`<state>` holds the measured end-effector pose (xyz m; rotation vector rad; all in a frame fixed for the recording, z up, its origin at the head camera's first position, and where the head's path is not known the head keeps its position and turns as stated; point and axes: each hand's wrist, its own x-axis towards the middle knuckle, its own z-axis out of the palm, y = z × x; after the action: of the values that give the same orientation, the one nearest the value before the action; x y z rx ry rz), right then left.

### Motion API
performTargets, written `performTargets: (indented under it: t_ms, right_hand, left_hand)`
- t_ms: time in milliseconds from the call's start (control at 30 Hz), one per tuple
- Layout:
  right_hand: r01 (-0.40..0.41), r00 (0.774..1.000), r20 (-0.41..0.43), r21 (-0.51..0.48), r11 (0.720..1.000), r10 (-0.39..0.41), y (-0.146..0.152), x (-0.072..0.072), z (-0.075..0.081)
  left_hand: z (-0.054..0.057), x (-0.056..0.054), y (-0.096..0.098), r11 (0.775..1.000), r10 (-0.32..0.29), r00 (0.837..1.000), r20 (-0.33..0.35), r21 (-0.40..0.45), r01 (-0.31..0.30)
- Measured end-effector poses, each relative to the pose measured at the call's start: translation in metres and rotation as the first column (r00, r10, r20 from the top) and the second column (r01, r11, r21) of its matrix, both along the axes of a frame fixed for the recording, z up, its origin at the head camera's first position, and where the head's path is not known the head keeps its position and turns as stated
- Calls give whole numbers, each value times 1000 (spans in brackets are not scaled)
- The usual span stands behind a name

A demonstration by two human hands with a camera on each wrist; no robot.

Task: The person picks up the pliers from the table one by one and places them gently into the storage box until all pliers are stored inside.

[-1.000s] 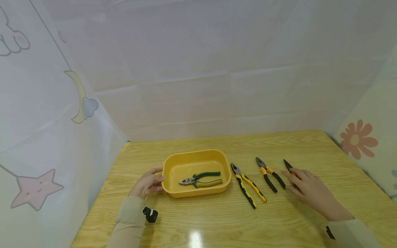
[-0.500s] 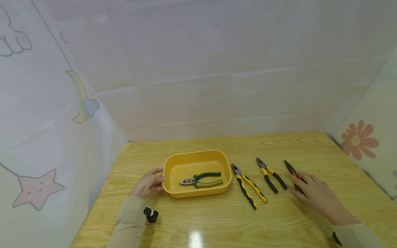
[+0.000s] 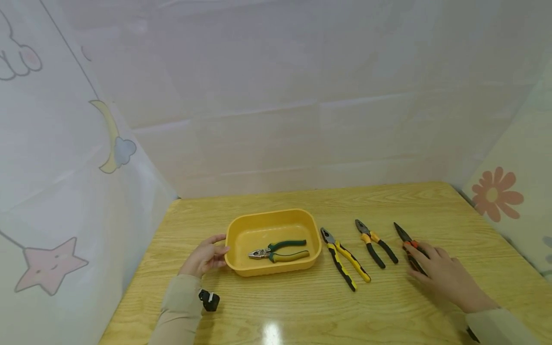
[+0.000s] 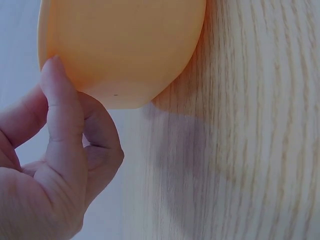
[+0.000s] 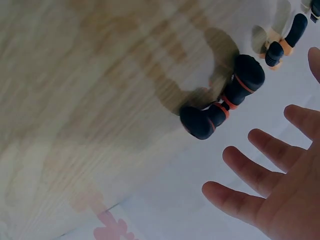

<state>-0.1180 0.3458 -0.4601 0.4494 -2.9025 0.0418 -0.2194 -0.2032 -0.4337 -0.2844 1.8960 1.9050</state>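
Black needle-nose pliers with orange-red trim (image 3: 407, 237) lie on a yellow-brown wood-grain table (image 3: 310, 306), at the right end of the row of tools; long tapering dark nose, orange-red around the pivot, thick dark handles partly covered by the person's right hand (image 3: 446, 275). Nose points away from the person and a little left; long axis slants from there back toward the right hand, handles at the near end.

Right hand released, fingers stretched out above the handles; left hand (image 3: 204, 256) pinching the left wall of a yellow rounded-rectangular tray (image 3: 254, 238). Tray's long axis runs left to right; within it, metal-headed pliers with green and olive handles (image 3: 276, 255), head to the left, handles to the right.

Just right of the tray, long pliers with yellow-and-black handles (image 3: 345, 261); next, smaller pliers with orange-and-black handles (image 3: 375, 242); both with dark heads pointing away and slightly left.

Right wrist view alone gives the handle butts end-on, bulbous, edged with orange-red, a gap showing between them and the spread fingers; left wrist view gives the thumb on the tray's inner side, other fingers bent outside; head view alone shows the noses.
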Motion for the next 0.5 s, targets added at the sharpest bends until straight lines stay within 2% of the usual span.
performTargets:
  t_ms: [100,300,500]
  right_hand:
    - [22,999,33,-5,1000,-22,2,1,-2]
    - [73,986,153,-44,996,-66,8,0,-6]
    - [75,981,181,-46,996,-66,14,-1,-12]
  left_hand:
    - [1,1,0,1000,-6,1000,2,8,6]
    - [1,1,-1,1000,-8,1000,4,10,8]
    - [-1,0,-1,1000,-2,1000,6,0,2]
